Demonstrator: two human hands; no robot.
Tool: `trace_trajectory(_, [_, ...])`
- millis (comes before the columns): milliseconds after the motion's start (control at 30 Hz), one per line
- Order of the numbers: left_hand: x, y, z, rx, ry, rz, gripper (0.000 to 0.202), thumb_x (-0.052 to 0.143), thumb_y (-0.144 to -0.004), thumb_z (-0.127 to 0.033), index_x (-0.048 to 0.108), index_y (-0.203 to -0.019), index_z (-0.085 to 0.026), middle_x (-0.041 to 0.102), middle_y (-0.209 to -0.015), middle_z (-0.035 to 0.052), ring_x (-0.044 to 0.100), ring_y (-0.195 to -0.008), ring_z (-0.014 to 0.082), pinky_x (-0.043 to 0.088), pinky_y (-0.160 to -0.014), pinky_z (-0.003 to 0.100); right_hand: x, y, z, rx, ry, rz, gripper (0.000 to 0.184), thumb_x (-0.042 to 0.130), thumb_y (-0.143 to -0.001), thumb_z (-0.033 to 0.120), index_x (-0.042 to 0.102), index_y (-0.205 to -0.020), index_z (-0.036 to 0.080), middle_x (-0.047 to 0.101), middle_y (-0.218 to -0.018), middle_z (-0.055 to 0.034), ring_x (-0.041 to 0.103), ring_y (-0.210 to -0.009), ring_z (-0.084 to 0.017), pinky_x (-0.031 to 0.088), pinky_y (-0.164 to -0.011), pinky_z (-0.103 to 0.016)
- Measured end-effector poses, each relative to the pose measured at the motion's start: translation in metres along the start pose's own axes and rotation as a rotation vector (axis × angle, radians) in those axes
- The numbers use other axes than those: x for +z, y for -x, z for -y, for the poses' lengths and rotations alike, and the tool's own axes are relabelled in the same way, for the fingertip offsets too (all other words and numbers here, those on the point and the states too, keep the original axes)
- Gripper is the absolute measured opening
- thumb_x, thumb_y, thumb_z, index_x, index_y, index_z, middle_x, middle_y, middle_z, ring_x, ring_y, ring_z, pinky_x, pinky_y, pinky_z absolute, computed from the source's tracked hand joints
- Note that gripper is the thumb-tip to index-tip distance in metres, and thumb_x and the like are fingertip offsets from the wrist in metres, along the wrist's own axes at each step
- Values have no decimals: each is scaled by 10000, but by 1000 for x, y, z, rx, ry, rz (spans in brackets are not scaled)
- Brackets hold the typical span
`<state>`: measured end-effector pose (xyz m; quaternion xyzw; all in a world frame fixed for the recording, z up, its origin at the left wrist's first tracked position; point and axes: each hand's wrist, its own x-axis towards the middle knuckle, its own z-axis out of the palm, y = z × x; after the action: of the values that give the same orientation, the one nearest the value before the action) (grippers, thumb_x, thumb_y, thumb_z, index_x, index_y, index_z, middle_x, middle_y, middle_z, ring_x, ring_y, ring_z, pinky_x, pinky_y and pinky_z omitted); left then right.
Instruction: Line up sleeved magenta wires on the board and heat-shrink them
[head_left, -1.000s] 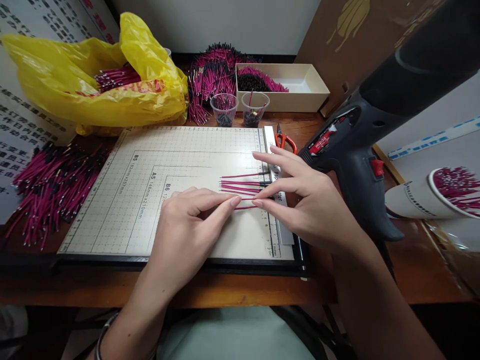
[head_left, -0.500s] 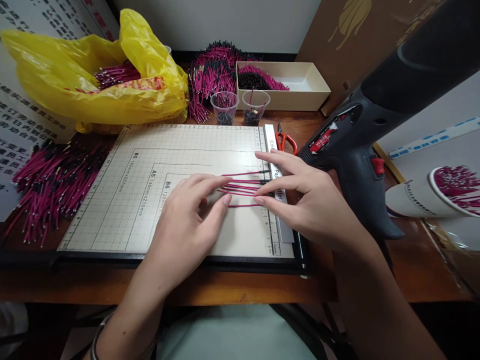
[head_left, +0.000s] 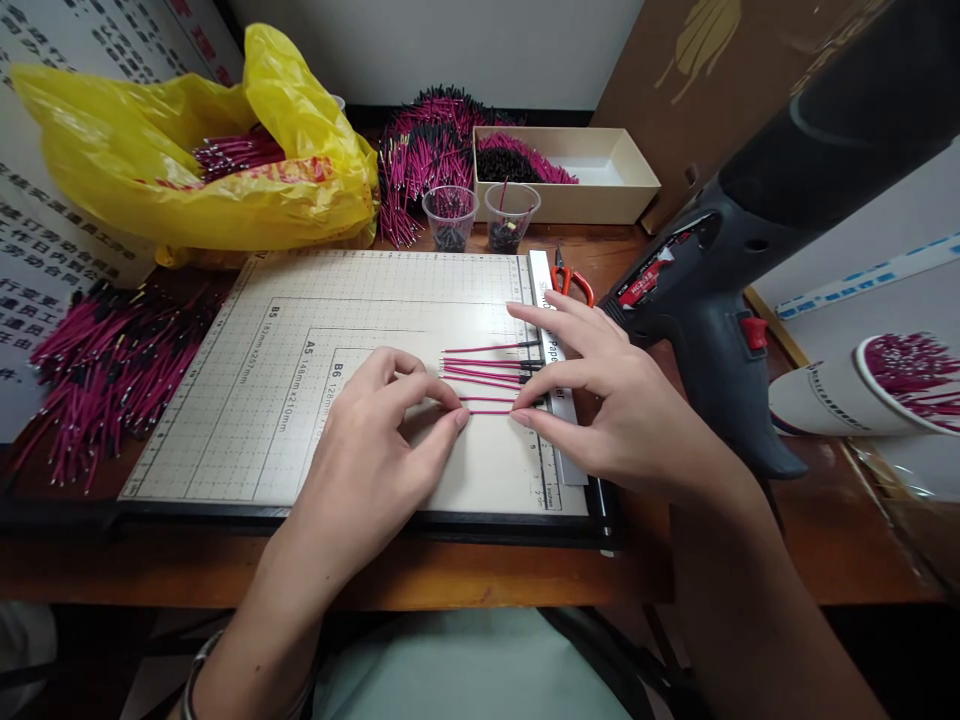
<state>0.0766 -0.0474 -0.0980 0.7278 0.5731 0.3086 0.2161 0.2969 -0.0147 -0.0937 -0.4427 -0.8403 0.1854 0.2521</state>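
Observation:
My left hand [head_left: 379, 440] pinches the left end of a thin magenta wire [head_left: 489, 412] between thumb and forefinger. Closed on the same wire's right end are the thumb and forefinger of my right hand [head_left: 622, 395], its other fingers stretched over the cutter's edge strip [head_left: 539, 275]. Several more magenta wires [head_left: 480, 363] with black ends lie just beyond, side by side on the gridded paper cutter [head_left: 210, 400]. Their black ends point right, toward the strip, and are partly covered by my right fingers.
A hot-air gun [head_left: 720, 260] stands close on the right, with orange-handled pliers [head_left: 574, 286] beside it. Behind the cutter are two plastic cups [head_left: 450, 215], a cream box [head_left: 600, 200] and a yellow bag [head_left: 262, 210]. Wire bundles [head_left: 127, 375] lie left; a paper cup [head_left: 829, 385] rests right.
My left fingertips have moved off the farther wires, nearer to me, onto the closest wire's end. The farther wires now lie uncovered at their left ends. My right hand has barely shifted.

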Motion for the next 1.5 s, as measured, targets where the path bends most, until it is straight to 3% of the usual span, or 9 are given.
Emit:
trace_trajectory(200, [2, 0, 0, 14, -29, -11, 117, 668, -925, -224, 754, -846, -212, 621, -892, 19, 607, -811, 141, 530, -735, 271, 1, 0, -2, -7, -5, -24, 150, 671, -826, 209, 801, -754, 231, 589, -1510, -56, 408, -1516, -403, 318, -1215, -712])
trace_trajectory(333, [2, 1, -1, 9, -13, -5, 85, 672, -924, -228, 745, -881, -215, 627, -926, 21, 613, -839, 149, 556, -796, 289, 1, 0, -1, 10, -7, -16, 127, 679, -831, 236, 781, -755, 231, 590, -1510, -56, 420, -1511, -391, 301, -1222, -714])
trace_trajectory(433, [2, 1, -1, 12, -4, -4, 59, 671, -920, -221, 726, -935, -210, 624, -963, 25, 602, -839, 144, 576, -828, 283, 0, -1, 1, 41, -24, -23, 102, 675, -844, 262, 768, -870, 228, 554, -1544, -83, 416, -1519, -363, 287, -1243, -690])
trace_trajectory(567, [5, 2, 1, 23, -34, -28, 85, 664, -913, -208, 688, -995, -203, 622, -1011, 29, 610, -855, 143, 588, -824, 276, 4, -4, 1, 148, -41, -98, 243, 555, -930, 301, 735, -1065, 209, 501, -1575, -147, 433, -1514, -312, 327, -1243, -629])
trace_trajectory(700, [9, 3, 3, 49, -112, -72, 224, 654, -921, -265, 652, -1139, -213, 650, -1157, 59, 645, -1053, 218, 575, -959, 397, 13, -6, -3, 260, -16, -126, 360, 511, -940, 303, 714, -1210, 179, 379, -1649, -180, 330, -1572, -311, 276, -1264, -622])
trace_trajectory(833, [11, 4, 3, 75, -235, -84, 401, 595, -948, -306, 583, -1337, -207, 608, -1422, 113, 555, -1345, 305, 435, -1166, 550, 18, -7, -5, 306, -17, -108, 336, 495, -948, 299, 730, -1153, 172, 392, -1637, -187, 317, -1577, -301, 258, -1274, -600])
trace_trajectory(1033, [13, 3, 2, 73, -288, -12, 488, 497, -974, -320, 533, -1434, -161, 557, -1540, 115, 450, -1494, 314, 243, -1289, 645, 16, -9, -1, 344, -38, -95, 190, 536, -933, 239, 707, -995, 187, 409, -1635, -173, 344, -1569, -269, 274, -1271, -570])
trace_trajectory(1233, [14, 3, -1, 102, -341, 46, 563, 412, -1004, -350, 494, -1488, -75, 520, -1575, 148, 407, -1532, 318, 200, -1323, 610, 15, -10, 2, 379, -66, -90, 105, 598, -893, 215, 699, -888, 189, 439, -1620, -163, 391, -1546, -264, 304, -1260, -552])
trace_trajectory(1500, [22, 1, -12, 195, -397, 89, 567, 333, -1035, -314, 441, -1530, -61, 479, -1609, 118, 376, -1552, 299, 147, -1332, 608, 7, -10, 3, 369, -72, -47, 100, 619, -858, 186, 718, -852, 193, 452, -1613, -155, 394, -1544, -254, 293, -1261, -567])
